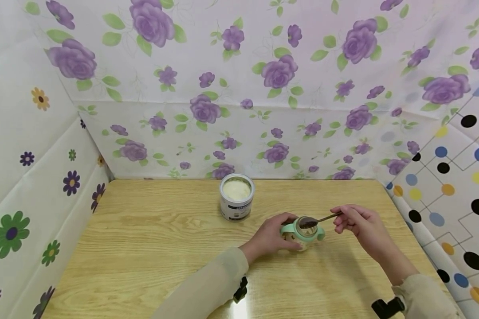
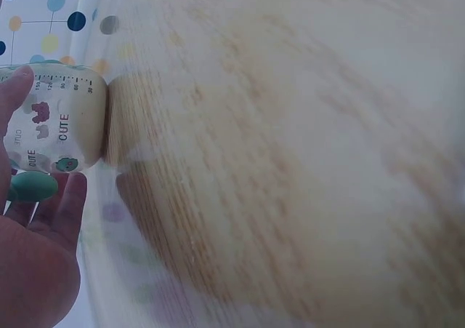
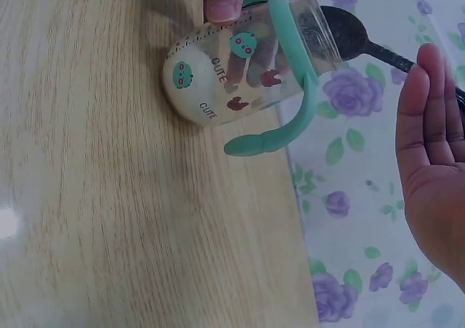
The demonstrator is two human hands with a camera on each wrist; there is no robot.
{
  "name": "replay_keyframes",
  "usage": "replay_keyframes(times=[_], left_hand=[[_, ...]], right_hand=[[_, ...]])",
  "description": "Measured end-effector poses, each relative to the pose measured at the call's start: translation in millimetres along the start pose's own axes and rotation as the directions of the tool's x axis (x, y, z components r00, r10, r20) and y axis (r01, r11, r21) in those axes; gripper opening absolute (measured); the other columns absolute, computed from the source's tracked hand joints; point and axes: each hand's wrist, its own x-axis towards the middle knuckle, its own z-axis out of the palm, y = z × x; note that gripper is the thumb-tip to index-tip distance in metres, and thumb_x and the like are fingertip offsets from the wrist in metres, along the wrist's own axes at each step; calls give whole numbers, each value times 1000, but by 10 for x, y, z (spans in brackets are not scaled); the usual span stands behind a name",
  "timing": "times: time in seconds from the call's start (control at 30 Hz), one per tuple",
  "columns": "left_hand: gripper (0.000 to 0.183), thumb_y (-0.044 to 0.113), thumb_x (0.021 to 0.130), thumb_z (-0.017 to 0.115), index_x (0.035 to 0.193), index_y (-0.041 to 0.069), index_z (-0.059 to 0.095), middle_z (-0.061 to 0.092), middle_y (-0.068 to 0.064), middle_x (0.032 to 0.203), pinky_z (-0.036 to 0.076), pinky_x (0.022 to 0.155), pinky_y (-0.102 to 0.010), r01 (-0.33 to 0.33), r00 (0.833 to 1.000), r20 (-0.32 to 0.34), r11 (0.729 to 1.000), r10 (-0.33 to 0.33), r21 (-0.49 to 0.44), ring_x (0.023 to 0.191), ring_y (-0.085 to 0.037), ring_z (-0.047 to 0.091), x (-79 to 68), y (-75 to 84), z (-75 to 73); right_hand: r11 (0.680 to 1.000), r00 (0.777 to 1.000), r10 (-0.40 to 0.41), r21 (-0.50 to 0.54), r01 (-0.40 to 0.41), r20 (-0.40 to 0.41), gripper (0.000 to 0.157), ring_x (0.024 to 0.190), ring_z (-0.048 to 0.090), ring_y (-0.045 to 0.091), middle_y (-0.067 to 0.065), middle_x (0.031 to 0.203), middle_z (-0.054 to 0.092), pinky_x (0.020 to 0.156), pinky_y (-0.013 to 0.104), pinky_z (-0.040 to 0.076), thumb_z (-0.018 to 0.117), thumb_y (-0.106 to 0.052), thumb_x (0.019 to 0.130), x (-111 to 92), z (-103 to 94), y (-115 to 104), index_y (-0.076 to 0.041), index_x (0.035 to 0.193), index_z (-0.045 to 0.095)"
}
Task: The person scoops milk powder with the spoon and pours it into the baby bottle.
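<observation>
From my remote seat, the wooden table [image 1: 143, 248] fills the lower half of the head view, walled on three sides by flowered sheets, purple roses at the back [image 1: 263, 88] and coloured dots at the right [image 1: 455, 186]. Its left half lies bare right up to the left wall; the far edge meets the back sheet just behind an open tin [image 1: 236, 202] of pale powder, which stands at centre frame.

Below and right of the tin, near the table's right side, I see a small clear baby bottle [image 1: 302, 233] with mint-green collar and looped handles, printed with cartoon animals, the word CUTE and a measuring scale. It stands upright and uncapped on the wood. My left hand [image 1: 272, 237] grips it from the left, thumb and fingers curled round its body.

My right hand [image 1: 361, 223], at the bottle's right, pinches the handle of a dark metal spoon [image 1: 317, 221], fingers closed narrowly on it; the bowl sits over the bottle's open mouth. Whether the bowl touches the rim, I cannot tell. Open tabletop remains in front of both hands.
</observation>
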Motion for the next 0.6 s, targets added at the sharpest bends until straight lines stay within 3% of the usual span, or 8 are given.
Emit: replay_keyframes(times=[0.23,0.4,0.6], left_hand=[[67,31,83,96,141,27,64,66,17,133,50,110,-28,-5,1000,1,1000,5,-2,124,-3,59,-2,9,0],[67,29,83,96,142,26,64,66,17,131,50,109,-27,-2,1000,1,1000,2,-11,122,-2,59,-11,27,-3],[69,29,83,96,144,23,63,66,17,132,50,109,-28,-1,1000,-1,1000,1,-6,122,-3,59,-12,28,0]], right_hand=[[999,996,-18,36,21,-82,37,71,72,16,2,85,75,71,29,64,47,-17,117,25,10,-7,7,114,74],[984,996,-22,174,36,-84,38,70,73,15,2,84,77,71,27,65,45,-15,117,15,-38,16,7,113,76],[927,998,34,374,-13,-49,42,73,73,12,2,85,78,71,25,64,41,-17,118,-21,-80,84,3,113,79]])
